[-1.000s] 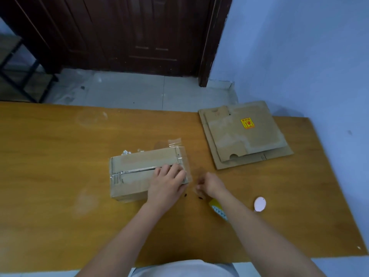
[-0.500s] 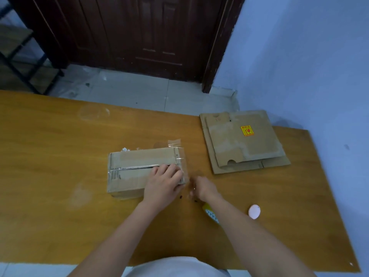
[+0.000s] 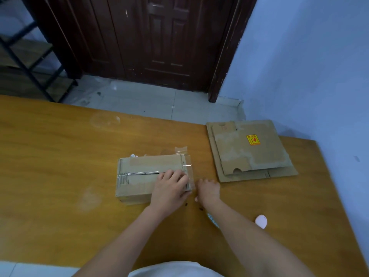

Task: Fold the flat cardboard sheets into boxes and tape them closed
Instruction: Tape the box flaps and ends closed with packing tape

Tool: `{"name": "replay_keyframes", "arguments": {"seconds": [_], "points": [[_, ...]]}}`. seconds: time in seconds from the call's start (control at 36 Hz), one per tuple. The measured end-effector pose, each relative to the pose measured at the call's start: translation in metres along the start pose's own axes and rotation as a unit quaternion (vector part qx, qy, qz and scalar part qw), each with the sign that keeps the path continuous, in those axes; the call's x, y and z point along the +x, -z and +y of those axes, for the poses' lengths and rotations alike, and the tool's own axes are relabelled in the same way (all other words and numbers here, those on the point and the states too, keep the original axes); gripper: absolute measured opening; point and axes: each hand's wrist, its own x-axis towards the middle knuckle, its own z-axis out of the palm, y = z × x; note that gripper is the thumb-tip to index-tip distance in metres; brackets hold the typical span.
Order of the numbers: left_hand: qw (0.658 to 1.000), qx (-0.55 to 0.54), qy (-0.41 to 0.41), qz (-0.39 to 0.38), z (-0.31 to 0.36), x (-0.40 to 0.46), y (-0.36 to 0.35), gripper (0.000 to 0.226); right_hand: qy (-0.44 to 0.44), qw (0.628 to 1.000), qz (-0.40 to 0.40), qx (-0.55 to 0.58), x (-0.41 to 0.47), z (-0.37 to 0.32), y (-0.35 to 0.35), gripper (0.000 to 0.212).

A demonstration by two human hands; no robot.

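So the folded cardboard box (image 3: 152, 177) sits just left of frame centre on the tabletop (image 3: 60, 160), with clear tape (image 3: 184, 156) already along the top seam and a strip wrapping over its right end. My left hand (image 3: 169, 188) lies flat on the right part of the lid, fingers spread and fairly straight, pressing down rather than gripping anything. My right hand (image 3: 207, 188) is just off the box's right end, fingers curled; it looks like it's working the tape end down the side, but I honestly can't tell whether that grip has hold of anything.

If I'm doing this bit right, I'd say: keep the left palm firm so the flaps stay shut and the box doesn't skate, then rub the tape down the end face from the top edge downward so no bubbles or wrinkles get trapped. That loose tape tail sticking up at the far right corner wants smoothing too.

The flat cardboard sheets (image 3: 251, 150) are stacked in the right-centre of the frame, well clear of the box, waiting their turn. A small white round object (image 3: 261, 221) sits lower right.
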Motion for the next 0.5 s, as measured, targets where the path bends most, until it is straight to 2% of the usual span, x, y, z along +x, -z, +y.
{"name": "replay_keyframes", "arguments": {"seconds": [0.08, 0.14, 0.22, 0.31, 0.39, 0.44, 0.5], "points": [[0.997, -0.054, 0.044, -0.028, 0.003, 0.004, 0.008, 0.037, -0.006, 0.999, -0.018, 0.03, 0.001, 0.01, 0.002, 0.065], [0.989, -0.113, 0.088, -0.032, 0.007, 0.013, 0.018, 0.043, 0.005, 0.997, 0.012, 0.074, -0.001, 0.015, 0.004, 0.05], [0.967, -0.194, 0.167, 0.002, 0.004, 0.03, 0.032, 0.027, -0.008, 0.97, 0.11, 0.215, -0.004, 0.022, 0.016, 0.026], [0.981, -0.105, 0.156, 0.042, -0.01, 0.042, 0.035, 0.022, -0.015, 0.904, 0.236, 0.357, -0.008, 0.03, 0.039, 0.014], [0.985, -0.021, 0.171, 0.011, -0.027, 0.044, 0.027, 0.031, 0.047, 0.851, 0.281, 0.442, -0.017, 0.029, 0.07, 0.019], [0.982, -0.003, 0.185, -0.031, -0.032, 0.041, 0.021, 0.05, 0.123, 0.841, 0.279, 0.446, -0.022, 0.022, 0.089, 0.022], [0.983, 0.0, 0.182, -0.033, -0.034, 0.037, 0.015, 0.061, 0.179, 0.871, 0.241, 0.39, -0.024, 0.013, 0.101, 0.027]]}}
